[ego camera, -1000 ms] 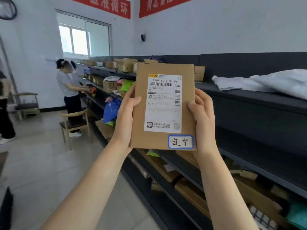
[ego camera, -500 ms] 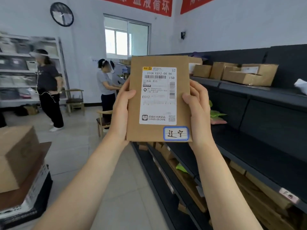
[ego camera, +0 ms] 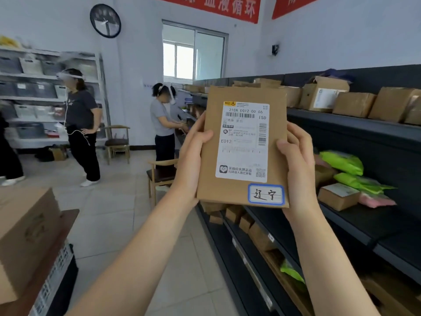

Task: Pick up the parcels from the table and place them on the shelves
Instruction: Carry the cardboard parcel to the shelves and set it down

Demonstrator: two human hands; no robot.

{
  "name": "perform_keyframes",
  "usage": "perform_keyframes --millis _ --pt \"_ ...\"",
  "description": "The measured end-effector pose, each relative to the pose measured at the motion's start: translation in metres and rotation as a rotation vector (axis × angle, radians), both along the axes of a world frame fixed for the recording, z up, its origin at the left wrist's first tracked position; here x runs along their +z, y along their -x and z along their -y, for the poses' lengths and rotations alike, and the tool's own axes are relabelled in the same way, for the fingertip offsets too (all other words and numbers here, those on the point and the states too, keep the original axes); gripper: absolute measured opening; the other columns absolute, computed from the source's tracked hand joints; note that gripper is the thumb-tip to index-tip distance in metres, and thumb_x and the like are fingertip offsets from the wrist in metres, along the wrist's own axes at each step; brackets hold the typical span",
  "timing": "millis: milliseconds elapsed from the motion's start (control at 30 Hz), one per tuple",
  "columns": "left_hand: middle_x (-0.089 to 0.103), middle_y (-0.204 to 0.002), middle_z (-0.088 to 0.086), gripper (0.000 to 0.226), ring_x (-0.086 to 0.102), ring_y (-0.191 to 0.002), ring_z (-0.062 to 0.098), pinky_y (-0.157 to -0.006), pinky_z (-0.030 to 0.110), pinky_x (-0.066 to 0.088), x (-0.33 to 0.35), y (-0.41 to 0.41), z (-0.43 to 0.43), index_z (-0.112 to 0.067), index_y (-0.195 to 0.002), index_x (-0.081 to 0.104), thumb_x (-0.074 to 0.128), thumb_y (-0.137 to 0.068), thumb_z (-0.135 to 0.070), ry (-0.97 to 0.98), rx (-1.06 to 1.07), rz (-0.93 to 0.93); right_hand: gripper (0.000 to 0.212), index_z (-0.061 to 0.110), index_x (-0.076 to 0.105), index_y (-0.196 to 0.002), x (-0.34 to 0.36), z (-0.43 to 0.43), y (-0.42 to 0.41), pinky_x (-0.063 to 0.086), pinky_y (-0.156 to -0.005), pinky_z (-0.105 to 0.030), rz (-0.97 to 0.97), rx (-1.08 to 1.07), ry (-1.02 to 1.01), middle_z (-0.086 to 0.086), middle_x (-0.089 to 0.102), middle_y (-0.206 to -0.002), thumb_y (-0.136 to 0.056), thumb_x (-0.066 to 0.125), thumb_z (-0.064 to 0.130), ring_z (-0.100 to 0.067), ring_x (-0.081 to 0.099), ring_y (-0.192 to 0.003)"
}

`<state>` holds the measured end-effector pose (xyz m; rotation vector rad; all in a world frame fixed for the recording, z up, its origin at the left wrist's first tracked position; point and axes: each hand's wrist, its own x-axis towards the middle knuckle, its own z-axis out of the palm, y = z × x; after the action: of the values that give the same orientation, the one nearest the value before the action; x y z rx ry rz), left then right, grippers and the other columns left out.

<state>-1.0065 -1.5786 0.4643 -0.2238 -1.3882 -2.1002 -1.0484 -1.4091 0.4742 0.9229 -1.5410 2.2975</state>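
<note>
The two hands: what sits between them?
In the head view, a flat brown parcel with a white shipping label sits upright between the left hand and right hand, gripped at both side edges.

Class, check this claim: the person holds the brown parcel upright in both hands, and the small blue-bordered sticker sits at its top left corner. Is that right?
Not quite. In the head view the left hand and right hand do hold the brown parcel upright, but the blue-bordered sticker sits at its bottom right corner.

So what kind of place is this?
Probably a parcel sorting or pickup depot: dark shelves stacked with cardboard boxes, and both hands hold a flat parcel bearing a barcoded shipping label.
</note>
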Motion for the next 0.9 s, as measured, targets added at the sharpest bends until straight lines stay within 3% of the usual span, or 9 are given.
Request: perform_keyframes --millis 133,367,467,567,700,900 --pt "0.073 -0.125 0.004 0.058 0.070 -0.112 0.026 -0.091 0.044 0.054 -0.002 0.054 0.074 -0.032 -0.145 0.051 0.055 -0.087 -0.031 0.040 0.018 0.031 0.043 0.037 0.061 -0.113 -0.008 0.072 0.051 0.053 -0.080 -0.030 0.055 -0.014 0.033 0.006 0.069 -0.124 -0.070 0.061 0.038 -0.017 0.067 -0.113" --pt "0.072 -0.129 0.006 0.056 0.069 -0.115 0.026 -0.089 0.042 0.056 -0.023 0.160 0.171 -0.032 -0.145 0.050 0.053 -0.089 -0.029 0.031 -0.021 0.091 0.032 0.036 0.061 -0.112 -0.029 0.169 0.152 0.051 -0.099 -0.047 0.108 -0.060 0.035 0.001 0.068 -0.127 -0.084 0.057 0.023 -0.024 0.063 -0.119" --pt "0.073 -0.124 0.004 0.048 0.071 -0.110 0.023 -0.083 0.039 0.057 -0.038 0.214 0.198 -0.036 -0.132 0.059 0.059 -0.084 -0.034 0.045 0.017 0.121 0.032 0.034 0.060 -0.114 -0.042 0.196 0.204 0.046 -0.104 -0.054 0.141 -0.076 0.045 -0.004 0.065 -0.130 -0.085 0.057 0.021 -0.027 0.060 -0.123" --pt "0.076 -0.117 0.000 0.047 0.074 -0.102 0.019 -0.074 0.032 0.059 -0.059 0.266 0.218 -0.039 -0.122 0.064 0.065 -0.074 -0.042 0.019 0.042 0.153 0.034 0.033 0.061 -0.116 -0.060 0.216 0.257 0.047 -0.104 -0.051 0.166 -0.069 0.033 -0.004 0.065 -0.131 -0.084 0.058 0.021 -0.027 0.060 -0.124" --pt "0.078 -0.113 -0.002 0.048 0.076 -0.099 0.017 -0.067 0.028 0.060 -0.097 0.335 0.241 -0.039 -0.124 0.064 0.065 -0.076 -0.041 -0.030 0.037 0.239 0.040 0.028 0.062 -0.122 -0.089 0.235 0.330 0.050 -0.099 -0.042 0.228 -0.051 -0.008 0.002 0.067 -0.128 -0.083 0.059 0.023 -0.022 0.061 -0.123" --pt "0.075 -0.122 0.004 0.056 0.071 -0.111 0.028 -0.092 0.050 0.055 -0.132 0.432 0.261 -0.036 -0.130 0.062 0.065 -0.074 -0.044 -0.039 0.038 0.368 0.037 0.031 0.062 -0.118 -0.126 0.257 0.425 0.054 -0.090 -0.033 0.328 -0.074 -0.043 0.005 0.068 -0.124 -0.082 0.059 0.024 -0.017 0.063 -0.118"
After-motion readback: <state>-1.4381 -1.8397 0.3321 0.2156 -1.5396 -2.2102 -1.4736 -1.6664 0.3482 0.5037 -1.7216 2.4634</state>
